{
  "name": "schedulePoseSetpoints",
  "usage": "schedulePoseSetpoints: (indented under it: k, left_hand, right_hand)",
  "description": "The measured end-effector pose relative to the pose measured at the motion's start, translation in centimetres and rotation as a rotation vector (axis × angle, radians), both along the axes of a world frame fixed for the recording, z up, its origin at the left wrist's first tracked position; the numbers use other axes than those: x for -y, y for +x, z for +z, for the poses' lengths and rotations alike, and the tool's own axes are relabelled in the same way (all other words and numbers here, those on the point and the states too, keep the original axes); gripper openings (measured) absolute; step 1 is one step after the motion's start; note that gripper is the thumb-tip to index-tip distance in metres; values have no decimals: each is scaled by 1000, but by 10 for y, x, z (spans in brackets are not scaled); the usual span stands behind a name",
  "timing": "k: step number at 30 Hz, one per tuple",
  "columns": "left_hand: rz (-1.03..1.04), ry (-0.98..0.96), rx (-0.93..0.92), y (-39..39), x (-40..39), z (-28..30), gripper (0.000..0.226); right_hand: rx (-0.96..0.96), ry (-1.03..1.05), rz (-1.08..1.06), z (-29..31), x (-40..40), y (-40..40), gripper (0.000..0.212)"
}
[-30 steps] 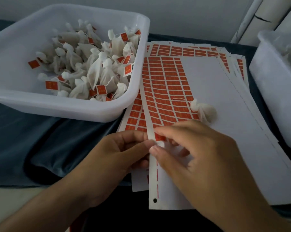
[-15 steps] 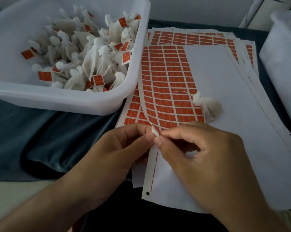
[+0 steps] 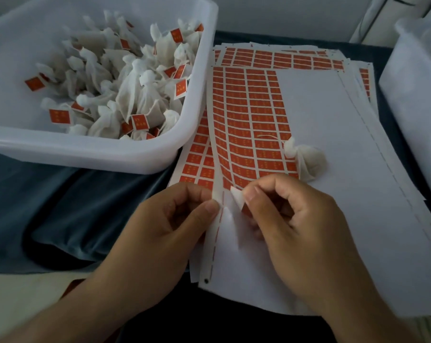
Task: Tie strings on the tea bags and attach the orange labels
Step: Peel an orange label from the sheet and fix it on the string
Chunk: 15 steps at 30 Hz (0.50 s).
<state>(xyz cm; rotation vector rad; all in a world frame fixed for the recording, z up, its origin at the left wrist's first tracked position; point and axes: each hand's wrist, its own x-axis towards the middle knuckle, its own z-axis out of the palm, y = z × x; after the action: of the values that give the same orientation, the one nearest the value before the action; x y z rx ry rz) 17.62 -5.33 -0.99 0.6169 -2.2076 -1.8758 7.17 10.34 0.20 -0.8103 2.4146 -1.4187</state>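
While pinching the left edge of the top sheet [image 3: 333,169] between thumb and forefinger, left hand [image 3: 165,231] at the near middle, fingers curled. Right hand [image 3: 291,224] just beside it, thumb and forefinger nipping a label [image 3: 237,197] half peeled up from the sheet, white back showing, orange face turned down. Other fingers of that hand curled under.

On the sheet, a block of orange labels [image 3: 249,120] down its left part, bare white backing to the right. Beneath it, more sheets [image 3: 271,56] of labels, fanned out at the far end and at the left. Just beyond the right hand, one tea bag [image 3: 308,160] lying on the top sheet at the edge of the label block, neck gathered, a thin string [image 3: 266,136] trailing left over the labels; no label seen on it.

At far left, a white tub [image 3: 85,149] touching the sheets, holding a heap of tied bags [image 3: 125,82] with orange tags. At far right, a second white tub [image 3: 412,95], contents blurred, cannot tell. Under everything, a dark blue cloth [image 3: 61,194].
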Motion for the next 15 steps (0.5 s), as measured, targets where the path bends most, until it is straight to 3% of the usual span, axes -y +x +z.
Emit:
schedulePoseSetpoints:
  k: [4,8,9,12,13,15]
  left_hand:
    - [134,-165,28,2,9,-6,18]
    - [104,-433,181,7,16,1,36]
    - [100,-424,203,2,14,10,39]
    - [117,-322,65,-5,12,8,36]
    - [29,-497,141,-7,13,6,29]
    - [-137,-385,205,-30,5,5,24]
  right_hand:
    - [227,-132,-50,1,-6,-9,25]
    - [545,-455,-93,9,-16,-23,27]
    - [590,-506,-90,12,-20,-27,26]
    - [614,-630,-79,25,-36,-43,19]
    - [591,-661,-85,29,-41,-49,18]
    - [551,-723,-106,39,-49,-62,17]
